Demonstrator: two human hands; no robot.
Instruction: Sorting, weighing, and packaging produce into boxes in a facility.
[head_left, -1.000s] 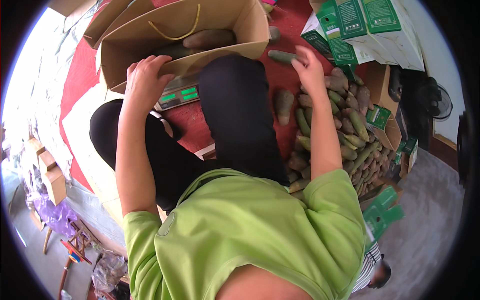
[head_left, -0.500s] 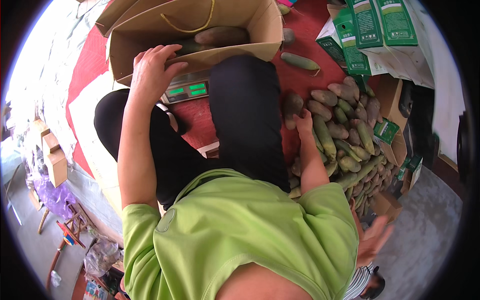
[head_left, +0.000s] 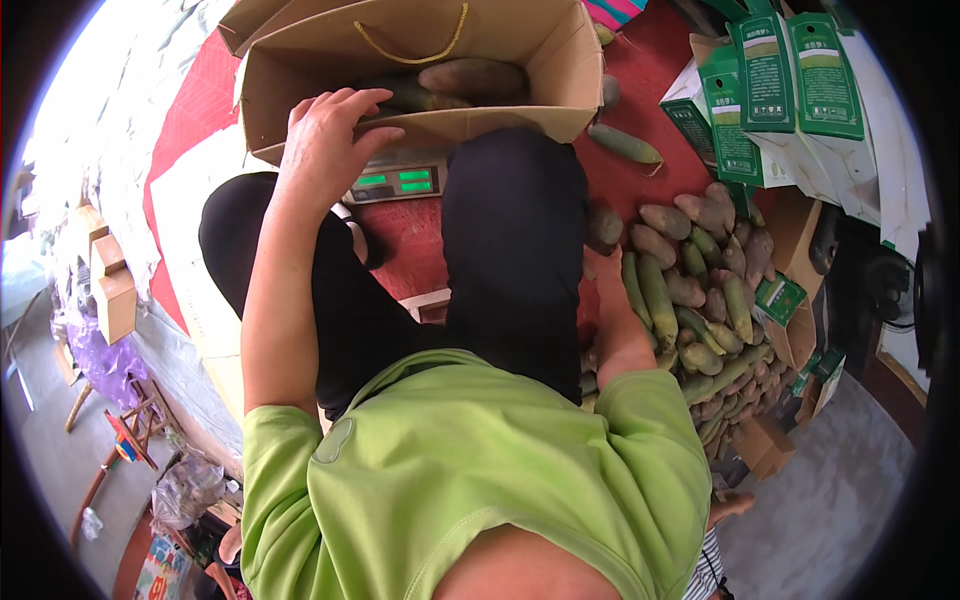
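Note:
My left hand [head_left: 335,140] lies across the near rim of a brown paper bag [head_left: 480,122], its fingers stretched over the inside and the thumb apart. Two large green radishes [head_left: 478,78] lie in the bag, one partly behind the fingers. The bag appears to stand on a scale [head_left: 397,183] with lit green displays; its platform is hidden. Beside my right knee, my right hand [head_left: 603,268] is closed on the near end of a thick, dusty green radish [head_left: 603,228]. My knee hides part of those fingers.
A heap of green radishes [head_left: 690,290] spreads to the right. One single radish [head_left: 626,144] lies on the red cloth [head_left: 655,110] near the bag. Green and white cartons [head_left: 770,90] stand at the far right. Another person's hand [head_left: 735,505] shows at lower right.
The whole view has shifted, so the scene sits further right and lower. My right hand has moved left toward my knee with the radish. My left hand stays at the bag.

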